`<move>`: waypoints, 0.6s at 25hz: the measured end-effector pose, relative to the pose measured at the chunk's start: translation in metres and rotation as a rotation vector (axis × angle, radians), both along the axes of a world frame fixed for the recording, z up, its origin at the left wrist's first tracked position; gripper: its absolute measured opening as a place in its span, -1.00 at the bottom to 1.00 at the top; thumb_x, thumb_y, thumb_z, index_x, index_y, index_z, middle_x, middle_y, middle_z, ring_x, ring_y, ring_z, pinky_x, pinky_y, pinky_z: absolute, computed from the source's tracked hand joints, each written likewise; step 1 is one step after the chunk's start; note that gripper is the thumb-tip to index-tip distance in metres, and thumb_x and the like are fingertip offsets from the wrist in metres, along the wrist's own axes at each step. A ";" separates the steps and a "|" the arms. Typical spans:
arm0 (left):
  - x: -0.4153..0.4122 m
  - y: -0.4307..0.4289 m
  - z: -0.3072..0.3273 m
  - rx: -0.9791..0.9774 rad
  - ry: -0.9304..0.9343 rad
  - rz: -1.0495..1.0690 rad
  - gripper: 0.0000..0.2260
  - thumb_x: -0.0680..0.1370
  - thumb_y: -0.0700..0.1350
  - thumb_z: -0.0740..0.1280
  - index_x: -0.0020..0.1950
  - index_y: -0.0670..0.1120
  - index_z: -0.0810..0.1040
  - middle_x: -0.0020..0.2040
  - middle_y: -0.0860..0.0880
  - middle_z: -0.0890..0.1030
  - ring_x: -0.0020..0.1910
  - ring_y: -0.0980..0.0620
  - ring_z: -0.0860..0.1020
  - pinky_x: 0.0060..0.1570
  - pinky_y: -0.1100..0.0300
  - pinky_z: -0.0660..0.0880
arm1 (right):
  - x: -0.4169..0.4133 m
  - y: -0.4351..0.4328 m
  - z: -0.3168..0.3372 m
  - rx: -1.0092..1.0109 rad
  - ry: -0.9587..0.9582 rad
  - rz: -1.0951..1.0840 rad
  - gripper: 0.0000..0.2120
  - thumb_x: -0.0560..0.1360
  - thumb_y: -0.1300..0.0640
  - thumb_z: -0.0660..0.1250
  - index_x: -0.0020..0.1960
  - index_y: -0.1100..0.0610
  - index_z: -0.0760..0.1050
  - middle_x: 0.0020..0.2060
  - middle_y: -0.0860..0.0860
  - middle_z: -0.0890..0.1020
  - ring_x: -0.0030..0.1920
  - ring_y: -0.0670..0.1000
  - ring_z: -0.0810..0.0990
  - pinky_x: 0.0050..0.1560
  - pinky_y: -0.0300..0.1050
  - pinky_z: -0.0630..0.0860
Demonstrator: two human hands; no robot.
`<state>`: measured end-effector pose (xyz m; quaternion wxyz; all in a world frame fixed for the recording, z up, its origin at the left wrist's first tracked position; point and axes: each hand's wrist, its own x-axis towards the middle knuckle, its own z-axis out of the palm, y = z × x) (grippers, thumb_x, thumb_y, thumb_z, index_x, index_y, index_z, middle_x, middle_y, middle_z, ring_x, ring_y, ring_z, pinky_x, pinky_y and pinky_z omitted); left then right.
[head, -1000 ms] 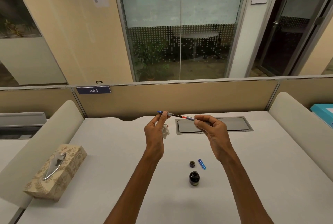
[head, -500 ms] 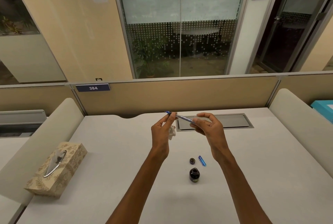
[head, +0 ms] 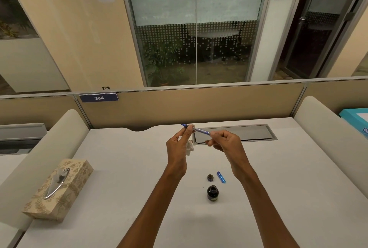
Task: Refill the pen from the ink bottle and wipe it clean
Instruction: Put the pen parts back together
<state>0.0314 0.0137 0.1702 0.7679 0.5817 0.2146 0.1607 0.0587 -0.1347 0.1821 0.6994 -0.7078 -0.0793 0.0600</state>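
Both hands are raised above the white desk (head: 123, 172) and share a blue pen (head: 200, 130). My left hand (head: 179, 148) pinches the pen near its far left end and also keeps a crumpled white tissue (head: 189, 147) in its palm. My right hand (head: 227, 143) pinches the pen's other end with curled fingers. Below the hands, the open dark ink bottle (head: 212, 193) stands upright on the desk. Its small round cap (head: 210, 177) lies just behind it, with the blue pen cap (head: 221, 177) beside that.
A patterned tissue box (head: 59, 190) sits at the desk's left edge. A grey cable hatch (head: 239, 133) is set into the desk behind the hands. Padded dividers flank both sides, and a teal box (head: 356, 119) sits at far right.
The two hands have come closer together along the pen, so less of its barrel shows between them. The red-and-black middle section seen a second ago is now covered.
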 end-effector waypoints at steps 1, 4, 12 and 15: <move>0.000 -0.001 0.000 -0.004 -0.001 -0.008 -0.82 0.49 0.10 0.42 0.02 0.07 0.71 0.12 -0.07 0.68 0.08 -0.11 0.54 -0.10 0.15 0.47 | -0.001 0.003 0.000 -0.026 0.010 -0.022 -0.69 0.60 -0.02 0.25 -0.13 0.17 0.62 -0.36 0.07 0.70 -0.13 0.12 0.72 0.06 -0.04 0.59; 0.000 -0.002 0.001 -0.021 -0.004 -0.014 -0.80 0.49 0.07 0.43 0.06 0.03 0.70 0.13 -0.06 0.68 0.11 -0.08 0.52 -0.04 0.14 0.45 | -0.001 0.004 0.003 -0.092 0.119 -0.013 -0.48 0.62 -0.19 0.07 -0.13 0.14 0.64 -0.40 0.05 0.69 -0.17 0.02 0.71 0.00 -0.13 0.54; 0.005 0.000 -0.004 -0.074 0.021 0.000 -0.68 0.34 0.19 0.47 -0.01 0.07 0.73 0.17 -0.08 0.67 0.22 -0.18 0.54 0.29 -0.18 0.48 | -0.001 0.002 -0.004 -0.043 0.083 -0.040 -0.73 0.59 -0.07 0.25 -0.03 0.08 0.62 -0.17 0.02 0.73 -0.04 -0.03 0.68 0.08 0.00 0.54; 0.009 0.004 -0.009 -0.191 -0.003 -0.032 -0.86 0.44 0.06 0.48 -0.08 0.04 0.74 0.08 -0.09 0.70 0.25 -0.19 0.57 0.33 -0.17 0.46 | 0.001 -0.003 -0.003 0.011 0.042 -0.023 -0.81 0.55 -0.05 0.33 0.06 0.03 0.58 -0.07 0.00 0.73 0.04 -0.01 0.67 0.04 -0.06 0.55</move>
